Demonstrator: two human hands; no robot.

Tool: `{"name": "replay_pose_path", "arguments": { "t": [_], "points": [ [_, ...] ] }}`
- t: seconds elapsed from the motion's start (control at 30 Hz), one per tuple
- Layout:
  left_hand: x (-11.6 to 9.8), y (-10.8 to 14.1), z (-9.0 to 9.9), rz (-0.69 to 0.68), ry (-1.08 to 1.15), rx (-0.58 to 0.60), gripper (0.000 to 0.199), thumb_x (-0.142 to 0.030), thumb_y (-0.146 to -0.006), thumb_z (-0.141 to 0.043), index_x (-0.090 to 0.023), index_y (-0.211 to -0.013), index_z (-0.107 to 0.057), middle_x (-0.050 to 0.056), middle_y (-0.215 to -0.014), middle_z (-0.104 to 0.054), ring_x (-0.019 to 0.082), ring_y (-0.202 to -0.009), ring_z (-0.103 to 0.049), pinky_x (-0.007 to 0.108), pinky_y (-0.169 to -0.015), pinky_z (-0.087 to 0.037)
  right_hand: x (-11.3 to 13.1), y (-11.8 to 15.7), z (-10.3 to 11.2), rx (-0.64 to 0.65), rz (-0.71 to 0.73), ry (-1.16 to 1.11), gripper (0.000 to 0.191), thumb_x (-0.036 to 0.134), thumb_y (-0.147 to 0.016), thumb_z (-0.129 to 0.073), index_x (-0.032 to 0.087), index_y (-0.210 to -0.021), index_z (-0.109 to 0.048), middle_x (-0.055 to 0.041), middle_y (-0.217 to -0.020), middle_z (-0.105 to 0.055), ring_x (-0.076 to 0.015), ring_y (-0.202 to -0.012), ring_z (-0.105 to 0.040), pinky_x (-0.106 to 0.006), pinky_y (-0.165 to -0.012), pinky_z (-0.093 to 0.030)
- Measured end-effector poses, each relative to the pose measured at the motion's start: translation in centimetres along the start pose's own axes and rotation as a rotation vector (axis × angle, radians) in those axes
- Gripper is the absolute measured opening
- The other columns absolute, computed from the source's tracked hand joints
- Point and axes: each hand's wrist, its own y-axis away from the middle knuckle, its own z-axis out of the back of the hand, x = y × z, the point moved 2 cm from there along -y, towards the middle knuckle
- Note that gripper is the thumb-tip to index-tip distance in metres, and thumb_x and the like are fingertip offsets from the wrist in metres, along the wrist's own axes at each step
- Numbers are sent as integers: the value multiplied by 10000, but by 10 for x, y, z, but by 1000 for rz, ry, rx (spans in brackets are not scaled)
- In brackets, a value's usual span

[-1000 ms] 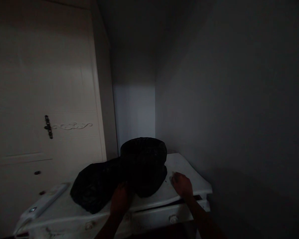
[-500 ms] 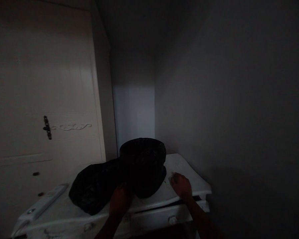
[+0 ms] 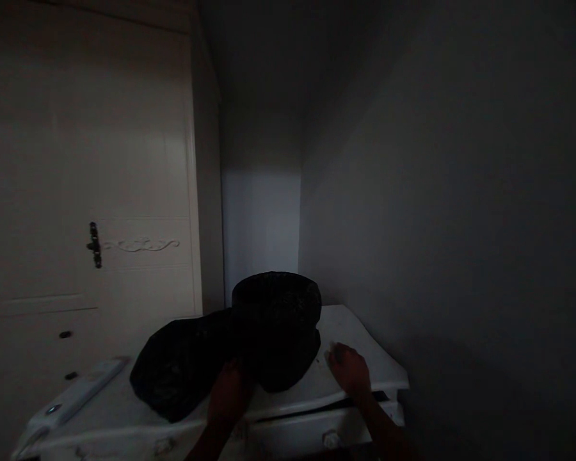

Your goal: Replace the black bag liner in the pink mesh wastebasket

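Note:
A black bag-like bundle lies on the white dresser top. Its right part stands up as a round, open-looking form with a raised rim. My left hand is closed at the bundle's front edge, its fingertips lost in the dark against the black material. To the right of the bundle, my right hand rests low over the dresser top with curled fingers. A small pale piece, perhaps cloth or tissue, shows at those fingers. Deep shadow hides most detail.
On the dresser's left end lies a white power strip. Below the top, a dresser drawer with a pale knob shows a dark gap above it. A white wardrobe stands at left, and a grey wall runs along the right.
The view has shifted slightly, so the dresser and bundle sit a little lower. Both hands keep nearly the same places relative to the bundle.

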Motion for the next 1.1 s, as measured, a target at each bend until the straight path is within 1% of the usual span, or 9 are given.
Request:
{"name": "replay_pose_path", "arguments": {
  "t": [0.2,0.3,0.4,0.53,0.67,0.8,0.9,1.0,1.1],
  "points": [
    [-2,0,2,-9,25,-21,400,-157,-972,-483,-208,-1305,-698,102,-1271,-745,239,-1214,-674,324,-1037,-487,-2,-1,-3,-22,-4,-8,377,355,-1013,-471,183,-1211,-743,-136,-1255,-770,-244,-1173,-721,-310,-1021,-496],
    [-2,1,3,-2,17,0,399,-149,-973,-468,-205,-1283,-712,105,-1263,-750,241,-1201,-681,325,-1033,-491,-2,-1,-4,-28,6,-9,379,361,-1015,-466,186,-1205,-744,-137,-1245,-772,-239,-1166,-724,-304,-1010,-501],
    [-1,0,2,-4,10,11,437,-117,-965,-439,-185,-1306,-703,113,-1325,-729,242,-1258,-655,331,-1081,-466,-2,-1,-3,-22,10,5,379,362,-1016,-462,186,-1194,-747,-136,-1228,-777,-237,-1156,-728,-300,-1001,-501],
    [1,-1,-2,1,7,3,443,-124,-950,-462,-156,-1334,-681,129,-1364,-711,263,-1299,-627,365,-1135,-433,-2,-2,-3,-11,-5,22,380,380,-1019,-473,181,-1195,-743,-138,-1215,-779,-231,-1143,-728,-292,-991,-497],
    [2,-1,-6,-14,50,-15,412,-156,-975,-435,-204,-1282,-705,119,-1290,-736,258,-1240,-656,377,-1085,-467,-1,-3,-3,0,7,45,388,393,-1031,-451,183,-1168,-746,-132,-1190,-784,-229,-1115,-732,-299,-962,-502],
    [4,-1,-9,-13,18,-18,411,-162,-969,-448,-193,-1293,-698,124,-1301,-723,264,-1241,-651,373,-1058,-476,0,-4,-3,7,-5,74,378,387,-1033,-449,184,-1143,-749,-123,-1163,-786,-235,-1093,-732,-304,-921,-506],
    [2,0,-7,-26,-8,-7,388,-162,-965,-458,-178,-1267,-701,124,-1279,-728,264,-1213,-656,360,-1037,-479,0,-5,-2,15,1,86,379,384,-1037,-441,182,-1128,-748,-125,-1148,-785,-236,-1091,-729,-307,-916,-502],
    [0,1,-4,0,-4,-10,398,-128,-969,-433,-163,-1265,-697,135,-1290,-725,257,-1229,-649,356,-1060,-462,1,-4,0,16,1,96,374,379,-1034,-440,178,-1102,-748,-132,-1146,-783,-236,-1086,-727,-313,-916,-495],
    [-2,2,-1,29,1,-21,386,-133,-970,-455,-161,-1274,-692,139,-1312,-717,255,-1243,-642,356,-1074,-451,1,-3,1,10,-2,90,385,396,-1039,-431,182,-1121,-740,-128,-1155,-780,-230,-1100,-720,-308,-918,-487]
  ]
}}
